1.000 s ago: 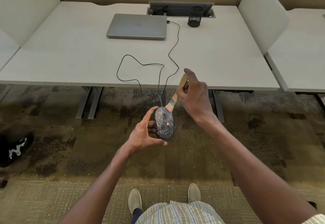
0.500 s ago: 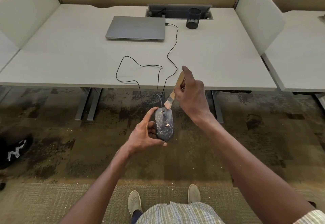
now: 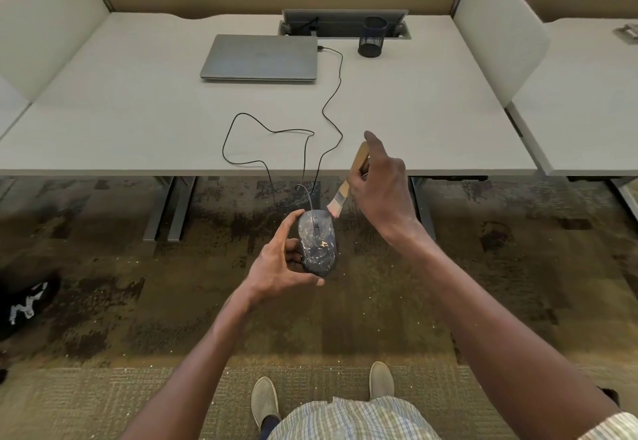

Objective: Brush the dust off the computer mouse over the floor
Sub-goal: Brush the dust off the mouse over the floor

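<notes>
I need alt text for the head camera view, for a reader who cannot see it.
A person's left hand holds a dusty dark computer mouse above brown carpet, while the right hand grips a wooden-handled brush at its front. Behind, a closed grey laptop lies on a white desk.

You are looking at no readable text; white markings on the black bag (image 3: 24, 305) are showing illegibly.

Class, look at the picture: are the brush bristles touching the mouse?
Cannot tell. In the head view the brush bristle tips sit at the mouse's front right edge; no clear gap or contact shows.
</notes>
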### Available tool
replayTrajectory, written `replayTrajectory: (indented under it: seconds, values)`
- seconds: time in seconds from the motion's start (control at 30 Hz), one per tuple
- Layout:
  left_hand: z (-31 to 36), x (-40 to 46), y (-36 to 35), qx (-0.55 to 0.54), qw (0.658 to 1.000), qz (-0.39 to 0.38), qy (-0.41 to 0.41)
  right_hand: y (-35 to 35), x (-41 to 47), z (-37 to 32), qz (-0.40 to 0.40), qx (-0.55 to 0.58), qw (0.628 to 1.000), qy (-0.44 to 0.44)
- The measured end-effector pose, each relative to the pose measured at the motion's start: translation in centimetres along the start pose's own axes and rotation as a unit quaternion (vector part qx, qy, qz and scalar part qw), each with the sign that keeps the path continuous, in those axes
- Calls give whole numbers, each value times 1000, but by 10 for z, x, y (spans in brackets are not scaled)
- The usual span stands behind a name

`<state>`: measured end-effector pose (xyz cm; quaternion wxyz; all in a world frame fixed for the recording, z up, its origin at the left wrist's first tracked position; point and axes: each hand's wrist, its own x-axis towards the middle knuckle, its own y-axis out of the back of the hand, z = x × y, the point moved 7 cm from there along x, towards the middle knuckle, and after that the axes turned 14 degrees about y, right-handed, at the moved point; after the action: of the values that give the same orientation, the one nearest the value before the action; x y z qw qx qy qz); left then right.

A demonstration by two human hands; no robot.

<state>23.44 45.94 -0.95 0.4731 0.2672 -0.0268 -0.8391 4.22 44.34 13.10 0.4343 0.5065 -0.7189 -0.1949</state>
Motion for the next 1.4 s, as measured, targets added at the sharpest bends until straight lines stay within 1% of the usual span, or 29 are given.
replayTrajectory:
  seconds: [0.07,0.17,0.4,0.6,0.8,0.97,1.1,1.2,1.33,1.4]
  values:
    - [2,0,0,-1,1000,-4,-1,2,2,-2,15,19,1000,0]
    - [5,0,-1,-6,1000,-10,1,-3,2,-6,7,51,999,-1]
    - [2,-1,3,-25,1000,-3,10,-2,-3,8,3,0,1000,-29]
    - [8,2,4,-29,1000,-3,11,6,-1,-2,43,52,997,-24]
    - [9,3,3,-31,999,-3,13,-1,-13,-6,18,59,998,-20]
    - [4,1,3,-21,1000,-1,14,6,-17,4,22,13,999,-27]
    - [7,0,2,-23,1000,-2,13,12,-15,1,44,42,998,-19]
    - [10,0,1,-23,1000,-7,12,8,-15,-4,42,74,996,-15]
    - [8,-1,2,-24,1000,-10,10,3,-18,3,33,83,995,-38]
    - [5,-2,3,-24,1000,-8,11,4,-18,9,32,71,996,-44]
